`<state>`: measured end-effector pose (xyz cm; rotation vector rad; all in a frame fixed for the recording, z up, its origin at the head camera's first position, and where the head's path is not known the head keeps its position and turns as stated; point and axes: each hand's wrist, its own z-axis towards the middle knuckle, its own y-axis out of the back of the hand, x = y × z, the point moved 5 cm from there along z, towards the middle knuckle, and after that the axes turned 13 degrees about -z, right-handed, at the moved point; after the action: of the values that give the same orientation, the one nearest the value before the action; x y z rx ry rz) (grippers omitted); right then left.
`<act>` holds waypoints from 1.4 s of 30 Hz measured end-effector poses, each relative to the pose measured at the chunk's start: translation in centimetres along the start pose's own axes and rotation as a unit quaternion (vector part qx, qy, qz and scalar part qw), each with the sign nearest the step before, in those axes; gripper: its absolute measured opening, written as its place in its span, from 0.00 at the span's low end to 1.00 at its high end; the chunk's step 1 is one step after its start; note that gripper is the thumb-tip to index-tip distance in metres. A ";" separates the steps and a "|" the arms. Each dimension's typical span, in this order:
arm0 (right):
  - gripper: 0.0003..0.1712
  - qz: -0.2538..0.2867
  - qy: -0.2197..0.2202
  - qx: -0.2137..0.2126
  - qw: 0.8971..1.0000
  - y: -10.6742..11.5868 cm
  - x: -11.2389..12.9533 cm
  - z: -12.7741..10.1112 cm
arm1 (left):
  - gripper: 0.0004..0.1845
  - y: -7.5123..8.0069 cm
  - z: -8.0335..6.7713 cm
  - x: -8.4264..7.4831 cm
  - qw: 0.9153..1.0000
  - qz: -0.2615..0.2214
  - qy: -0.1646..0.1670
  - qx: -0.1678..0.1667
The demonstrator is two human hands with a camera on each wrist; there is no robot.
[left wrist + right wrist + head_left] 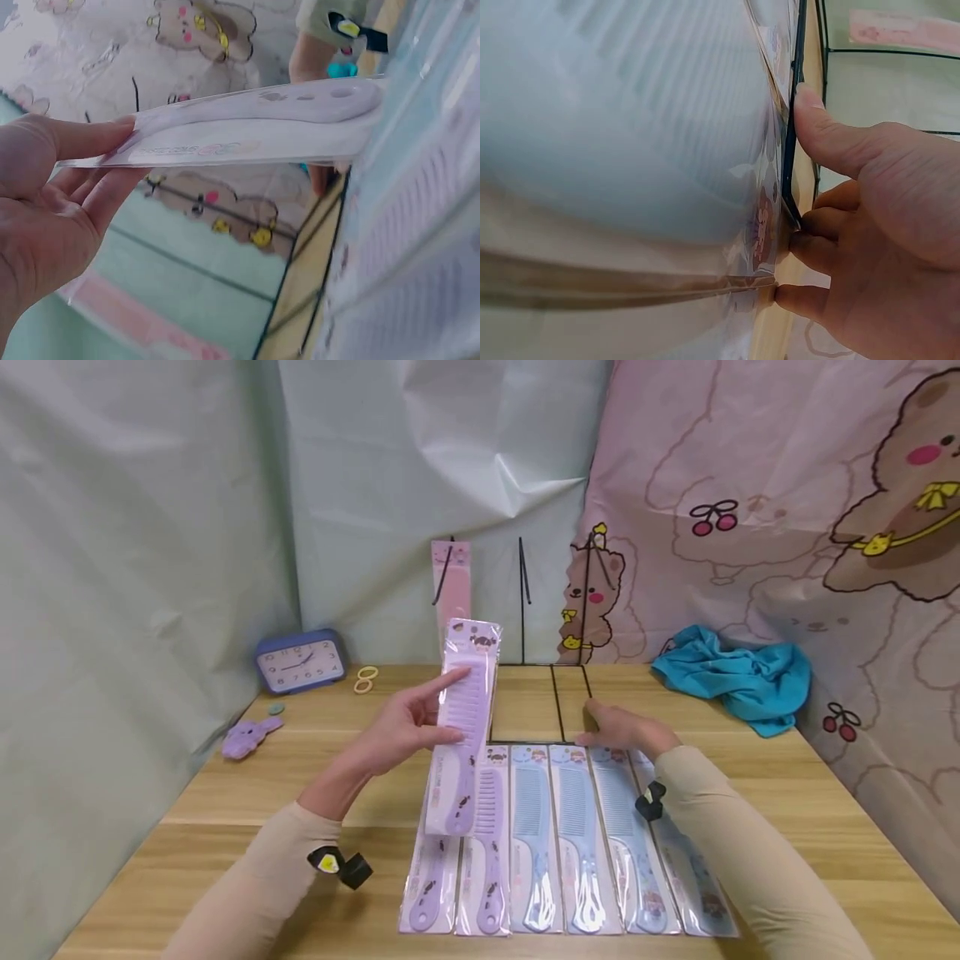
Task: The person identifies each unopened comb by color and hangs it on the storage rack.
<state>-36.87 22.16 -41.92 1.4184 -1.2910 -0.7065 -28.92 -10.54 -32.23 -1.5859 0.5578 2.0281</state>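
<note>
My left hand [405, 727] pinches a packaged purple comb [457, 793] between thumb and fingers, raised and tilted in front of a black wire display rack [522, 627]. In the left wrist view, its clear sleeve [240, 154] lies edge-on between thumb and fingers. A packaged pink item [453, 581] hangs on the rack's left hook. My right hand [626, 732] holds the front right corner of the rack's base, thumb on the front bar [789, 142]. Below lie packaged purple combs [489, 860] and several packaged blue combs [532, 852], in a row.
A blue clock [300, 662] stands at the back left, near yellow rings [365, 679], a small green disc [276, 708] and a purple plush piece [247, 737]. Crumpled teal cloth [738, 677] lies at the back right. Sheets hang behind the wooden table [345, 827].
</note>
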 end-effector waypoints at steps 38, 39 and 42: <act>0.51 0.022 -0.011 0.007 1.000 -0.3 -0.3 -0.1 | 0.41 -2.1 9.6 1.5 0.997 -0.022 -0.063 -0.030; 0.51 0.021 -0.008 0.005 1.000 -0.3 -0.2 -0.1 | 0.41 -1.9 10.1 1.6 0.997 -0.015 -0.064 -0.039; 0.50 0.018 -0.002 -0.004 1.000 -0.2 -0.1 -0.1 | 0.43 -0.9 11.7 1.8 0.996 0.002 -0.065 -0.066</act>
<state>-36.73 22.30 -42.05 1.3846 -1.3134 -0.6897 -37.68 -2.57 -31.26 -1.5122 0.3859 2.1928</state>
